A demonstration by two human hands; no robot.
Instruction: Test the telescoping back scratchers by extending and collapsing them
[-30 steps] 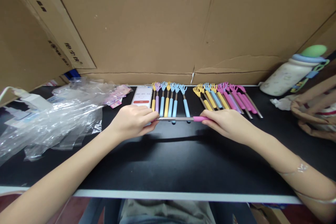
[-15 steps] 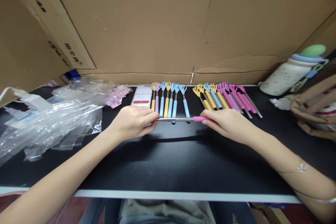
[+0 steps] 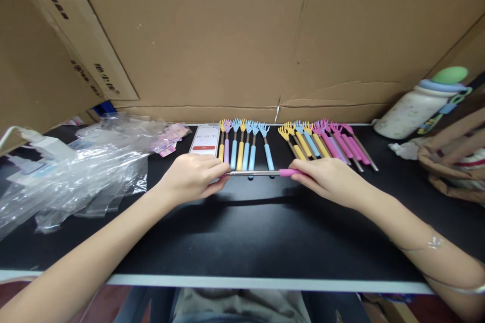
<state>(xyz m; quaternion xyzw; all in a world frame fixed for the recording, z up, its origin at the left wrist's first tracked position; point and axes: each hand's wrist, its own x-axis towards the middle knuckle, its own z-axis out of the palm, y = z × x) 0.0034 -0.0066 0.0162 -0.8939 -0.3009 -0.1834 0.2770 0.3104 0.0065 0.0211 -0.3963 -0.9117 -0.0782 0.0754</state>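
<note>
Level across the middle, above the black tabletop, is a back scratcher (image 3: pixel 254 173) with a metal rod and a pink grip. My left hand (image 3: pixel 197 174) is closed round its left end, hiding the head. The fingers of my right hand (image 3: pixel 322 176) pinch the pink grip at the other end. Just behind the rod lies a row of blue, yellow and purple back scratchers (image 3: pixel 242 146), claws pointing away from me. Farther right, behind my right hand, is a second group of yellow, blue and pink back scratchers (image 3: pixel 328 141).
A phone (image 3: pixel 205 140) showing a timer lies behind my left hand. Clear plastic bags (image 3: pixel 98 171) and a white charger (image 3: pixel 55 147) spread over the left side. On the right stand a tilted bottle (image 3: pixel 415 108) and a brown bag (image 3: pixel 435 161). Cardboard (image 3: pixel 212 35) walls the back.
Both hands keep the same hold on the back scratcher, with hardly any movement. The phone's timer has advanced by a second.
</note>
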